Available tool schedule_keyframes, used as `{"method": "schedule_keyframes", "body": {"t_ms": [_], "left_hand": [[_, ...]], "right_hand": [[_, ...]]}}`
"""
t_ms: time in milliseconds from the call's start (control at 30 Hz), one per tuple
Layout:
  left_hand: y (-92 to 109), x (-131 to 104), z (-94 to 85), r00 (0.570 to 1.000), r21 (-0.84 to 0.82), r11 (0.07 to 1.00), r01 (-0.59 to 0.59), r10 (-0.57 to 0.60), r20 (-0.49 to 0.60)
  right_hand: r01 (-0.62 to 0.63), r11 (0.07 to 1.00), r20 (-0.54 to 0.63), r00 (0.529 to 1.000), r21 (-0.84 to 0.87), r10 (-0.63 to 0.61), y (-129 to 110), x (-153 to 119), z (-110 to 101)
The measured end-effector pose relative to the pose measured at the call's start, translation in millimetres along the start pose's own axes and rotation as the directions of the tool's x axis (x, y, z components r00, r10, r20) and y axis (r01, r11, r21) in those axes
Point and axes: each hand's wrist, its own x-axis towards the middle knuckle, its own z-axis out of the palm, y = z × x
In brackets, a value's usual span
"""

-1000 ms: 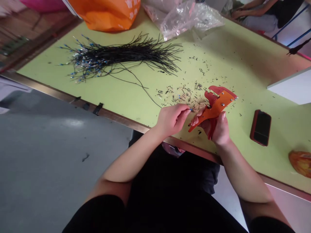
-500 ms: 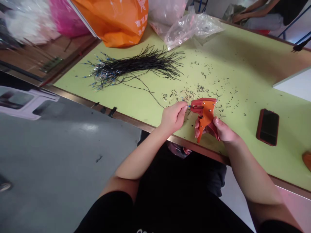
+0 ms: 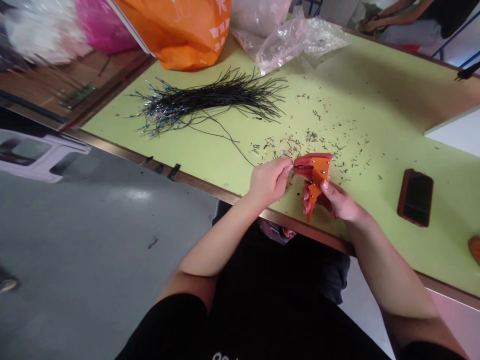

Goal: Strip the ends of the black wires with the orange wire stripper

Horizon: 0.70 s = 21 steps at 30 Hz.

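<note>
My left hand (image 3: 270,181) pinches a thin black wire (image 3: 242,153) close to its end, right at the jaws of an orange and red wire stripper (image 3: 320,172). My right hand (image 3: 339,200) is wrapped round the handles of that tool, thumb on the near side. From the left hand the wire trails back toward a bundle of black wires (image 3: 217,96) lying on the green table. Many wires in the bundle carry small blue tips at their left ends. The wire's very end is hidden by my fingers and the jaws.
Small black wire scraps (image 3: 311,135) are scattered on the green table (image 3: 378,130) around the tool. A phone (image 3: 415,197) lies at the right. An orange bag (image 3: 183,35) and clear plastic bags (image 3: 285,45) stand at the back. Another person's hands (image 3: 373,22) show at the top right.
The wire's blue tip, visible between my left fingers and the jaws before, no longer shows. My left hand is closer to the jaws, and the tool's handles appear squeezed closer together.
</note>
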Motion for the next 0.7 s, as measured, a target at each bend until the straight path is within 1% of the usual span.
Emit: {"method": "schedule_keyframes", "body": {"t_ms": [200,333,467,533,700], "left_hand": [[1,1,-0.3,0.999,0.011,0.999,-0.031,0.031,-0.042],[2,2,-0.8,0.999,-0.003,1.000,-0.009,0.009,-0.032],[1,1,-1.7,1.000,-0.008,1.000,0.010,-0.010,-0.017],[1,1,-1.7,0.999,0.001,1.000,0.007,-0.007,-0.034],[1,0,-0.8,0.997,0.002,1.000,-0.018,0.018,-0.077]], "right_hand": [[0.053,0.998,-0.024,0.998,-0.039,-0.054,-3,0,4],[0.083,0.996,-0.055,0.995,-0.025,-0.085,-1,2,10],[0.107,0.993,-0.150,0.984,0.045,-0.099,5,6,16],[0.101,0.992,-0.178,0.980,0.074,-0.087,8,8,19],[0.123,0.989,-0.166,0.980,0.083,-0.108,9,9,22]]}}
